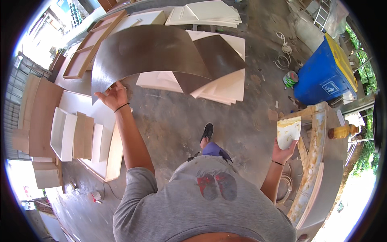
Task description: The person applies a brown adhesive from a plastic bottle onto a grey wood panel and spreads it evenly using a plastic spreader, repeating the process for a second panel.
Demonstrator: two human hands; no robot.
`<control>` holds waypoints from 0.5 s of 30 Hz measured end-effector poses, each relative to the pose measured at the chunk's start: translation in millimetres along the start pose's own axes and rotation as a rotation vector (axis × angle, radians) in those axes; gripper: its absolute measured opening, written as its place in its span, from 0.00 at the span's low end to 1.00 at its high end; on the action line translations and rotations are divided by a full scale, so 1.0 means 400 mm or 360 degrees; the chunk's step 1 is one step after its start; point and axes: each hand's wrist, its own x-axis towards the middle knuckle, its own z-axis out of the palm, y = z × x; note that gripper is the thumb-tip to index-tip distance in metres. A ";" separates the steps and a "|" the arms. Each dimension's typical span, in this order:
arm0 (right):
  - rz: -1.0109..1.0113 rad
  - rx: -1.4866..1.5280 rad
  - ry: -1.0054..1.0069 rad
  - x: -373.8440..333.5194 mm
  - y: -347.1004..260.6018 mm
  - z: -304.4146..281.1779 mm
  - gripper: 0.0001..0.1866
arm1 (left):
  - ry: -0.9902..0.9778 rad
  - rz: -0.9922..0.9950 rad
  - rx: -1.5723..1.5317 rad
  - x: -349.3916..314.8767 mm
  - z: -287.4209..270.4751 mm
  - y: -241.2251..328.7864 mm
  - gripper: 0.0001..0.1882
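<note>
A long, dark brown laminate sheet (149, 50) bows upward in front of me. My left hand (114, 96) grips its near left edge, palm up, with some fingertips hidden under the sheet. Its right part lies over another brown sheet (219, 54) on a stack of white panels (238, 86). Out to the right, my right hand (285, 152) is closed around the lower end of a small white flat piece (288, 135), smeared with yellowish glue and shaped like a spreader. That piece is beside a glue-stained wooden bench frame (316, 141).
White drawer-like boxes (64, 133) and boards stand at left, near a cord and a small pot (95, 197). A wooden divided frame (90, 46) and more white panels (203, 14) are at the back. On the right are a blue bin (322, 76), a can (290, 79) and an amber bottle (342, 132).
</note>
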 end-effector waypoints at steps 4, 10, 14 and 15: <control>0.0353 -0.0166 -0.0062 0.098 0.198 0.076 0.29 | 0.0170 0.0163 0.0028 0.154 -0.025 -0.075 0.32; 0.1426 -0.0034 -0.0436 0.156 0.660 0.130 0.31 | 0.0252 0.0153 -0.0032 0.338 -0.101 -0.129 0.32; 0.1452 -0.0094 -0.0377 0.126 0.913 0.190 0.29 | 0.0207 0.0069 -0.0112 0.465 -0.184 -0.121 0.32; 0.1374 -0.0203 -0.0286 0.111 0.941 0.223 0.30 | 0.0234 0.0069 -0.0070 0.494 -0.193 -0.114 0.33</control>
